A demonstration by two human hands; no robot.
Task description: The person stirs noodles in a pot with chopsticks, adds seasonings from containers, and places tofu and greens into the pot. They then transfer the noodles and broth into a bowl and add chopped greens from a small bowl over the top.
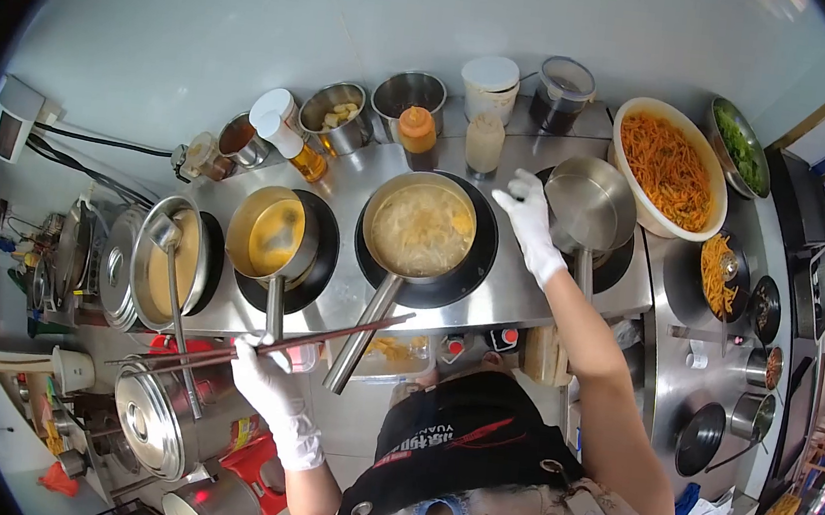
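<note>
The gloved left grip is closing around long chopsticks, which are hanging above the bench's near edge. Their long axis is running crosswise, slanting forward to the right, one end pointing toward the middle pan's handle. The right grip, partly open with bent fingers, is holding nothing visible beside the right-hand pot.
</note>
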